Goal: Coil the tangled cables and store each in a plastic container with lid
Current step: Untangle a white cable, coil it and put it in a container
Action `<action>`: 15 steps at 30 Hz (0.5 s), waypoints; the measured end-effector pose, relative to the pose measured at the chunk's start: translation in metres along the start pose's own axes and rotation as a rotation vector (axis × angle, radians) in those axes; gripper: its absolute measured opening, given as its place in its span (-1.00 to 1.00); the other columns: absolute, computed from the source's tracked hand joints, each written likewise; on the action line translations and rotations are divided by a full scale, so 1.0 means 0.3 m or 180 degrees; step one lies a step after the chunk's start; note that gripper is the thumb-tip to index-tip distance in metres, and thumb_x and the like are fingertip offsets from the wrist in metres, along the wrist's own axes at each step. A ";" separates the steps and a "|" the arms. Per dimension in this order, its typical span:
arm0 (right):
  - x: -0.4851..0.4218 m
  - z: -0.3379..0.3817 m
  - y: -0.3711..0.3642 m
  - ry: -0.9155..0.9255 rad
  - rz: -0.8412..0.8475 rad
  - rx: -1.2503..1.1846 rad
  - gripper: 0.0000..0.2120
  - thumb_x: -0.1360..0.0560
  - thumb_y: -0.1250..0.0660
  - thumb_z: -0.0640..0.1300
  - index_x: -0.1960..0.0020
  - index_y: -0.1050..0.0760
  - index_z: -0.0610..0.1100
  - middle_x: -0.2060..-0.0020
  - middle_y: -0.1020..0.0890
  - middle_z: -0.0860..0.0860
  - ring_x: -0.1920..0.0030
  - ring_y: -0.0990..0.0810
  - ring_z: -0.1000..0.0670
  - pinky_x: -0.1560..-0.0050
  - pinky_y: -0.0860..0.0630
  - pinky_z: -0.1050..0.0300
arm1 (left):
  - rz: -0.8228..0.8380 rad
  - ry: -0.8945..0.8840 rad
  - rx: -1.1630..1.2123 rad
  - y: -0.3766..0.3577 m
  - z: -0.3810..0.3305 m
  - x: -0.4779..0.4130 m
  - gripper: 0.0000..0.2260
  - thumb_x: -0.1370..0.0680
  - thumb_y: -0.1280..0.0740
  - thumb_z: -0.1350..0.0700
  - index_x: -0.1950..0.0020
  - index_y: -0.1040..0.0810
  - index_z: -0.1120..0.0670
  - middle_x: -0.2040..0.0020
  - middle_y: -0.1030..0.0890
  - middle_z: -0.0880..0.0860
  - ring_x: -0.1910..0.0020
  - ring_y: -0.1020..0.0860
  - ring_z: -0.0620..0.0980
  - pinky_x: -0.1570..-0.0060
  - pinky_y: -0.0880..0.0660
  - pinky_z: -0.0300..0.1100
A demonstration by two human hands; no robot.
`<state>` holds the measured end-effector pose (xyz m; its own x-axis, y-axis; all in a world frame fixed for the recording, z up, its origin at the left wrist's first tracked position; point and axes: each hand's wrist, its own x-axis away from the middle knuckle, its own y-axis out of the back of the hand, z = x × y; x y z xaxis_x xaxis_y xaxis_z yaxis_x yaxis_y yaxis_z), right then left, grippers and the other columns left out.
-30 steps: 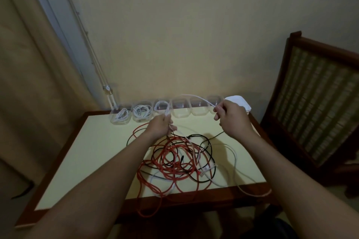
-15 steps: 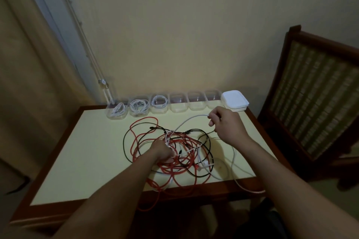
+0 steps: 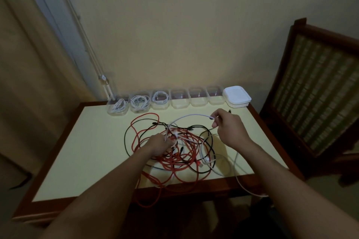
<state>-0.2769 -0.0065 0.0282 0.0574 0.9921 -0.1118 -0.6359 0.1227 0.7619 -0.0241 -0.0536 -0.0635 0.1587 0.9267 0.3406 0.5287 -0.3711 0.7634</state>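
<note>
White cable [image 3: 190, 115] between hands (left [image 3: 160, 144], right [image 3: 230, 132])

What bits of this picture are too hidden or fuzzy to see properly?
Head view, the only one:
- Left hand: its fingertips are buried in the cable tangle, so what they grip is unclear.
- White cable pinched by the right hand: the tangle hides whether it is the strand dropping off the table.
- Red cable: its loop hangs below the table edge into darkness.
- Stack of lids: too small to count.

Left hand [image 3: 160, 144], right hand [image 3: 228, 129], fingers curled
</note>
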 end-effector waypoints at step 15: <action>0.014 0.036 -0.015 -0.0198 -0.0078 -0.0151 -0.44 -0.60 -0.33 -0.01 -0.55 -0.30 -0.10 -0.41 -0.51 -0.09 -0.39 -0.48 -0.15 -0.35 -0.40 -0.03 | -0.0978 -0.0932 0.0291 0.161 -0.164 0.108 -0.56 -0.67 -0.23 -0.11 0.23 -0.69 0.11 0.49 -0.54 -0.13 0.46 -0.47 -0.25 0.38 -0.26 -0.38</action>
<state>-0.2655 -0.0025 0.0312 0.1201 0.9888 -0.0891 -0.6693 0.1469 0.7283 -0.0343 -0.0443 0.0114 0.2052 0.9758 -0.0750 0.6579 -0.0808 0.7487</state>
